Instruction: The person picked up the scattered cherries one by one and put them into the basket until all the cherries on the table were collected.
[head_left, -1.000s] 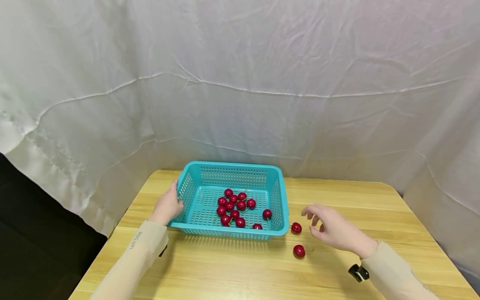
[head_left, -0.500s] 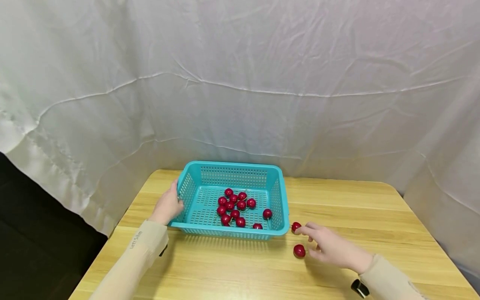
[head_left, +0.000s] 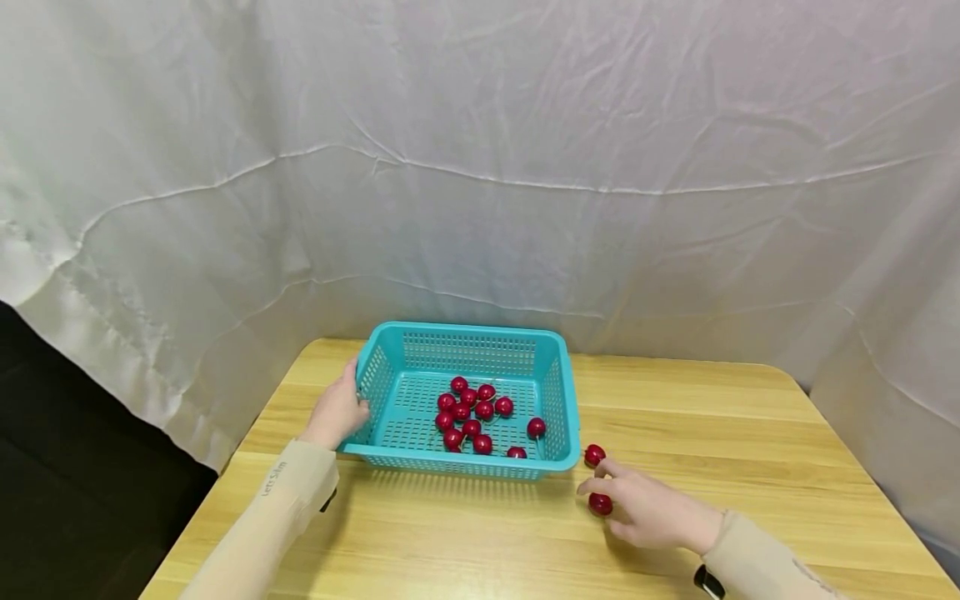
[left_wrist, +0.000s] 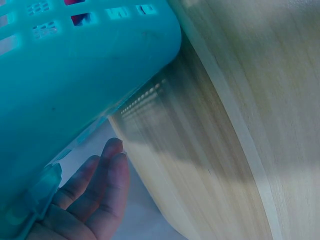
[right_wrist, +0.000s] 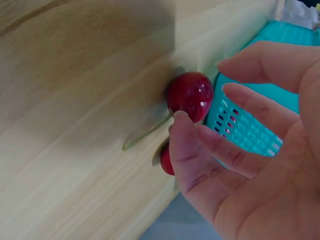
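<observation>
A turquoise basket (head_left: 450, 463) with perforated walls holds several dark red cherries (head_left: 482, 444). At its left end, my left hand (head_left: 335, 412) grips the rim; in the left wrist view several fingers (left_wrist: 107, 195) extend along the outside, and the thumb is hidden there. To the right of the basket, my right hand (head_left: 648, 507) is over a cherry (head_left: 600, 504) on the table, its fingers loosely bent around it. The right wrist view shows this cherry (right_wrist: 190, 95) with a green stem, a fingertip at its edge and the fingers spread. Another cherry (head_left: 594, 455) lies just beyond.
The wooden table (head_left: 450, 542) runs under everything, its rounded far corner at the right. Pale curtain fabric (head_left: 480, 208) hangs behind and at the sides. Black cloth (head_left: 82, 467) lies beyond the left edge.
My right hand has moved left and toward the front, from beside the farther loose cherry to over the nearer one. The left hand and the basket have stayed in place.
</observation>
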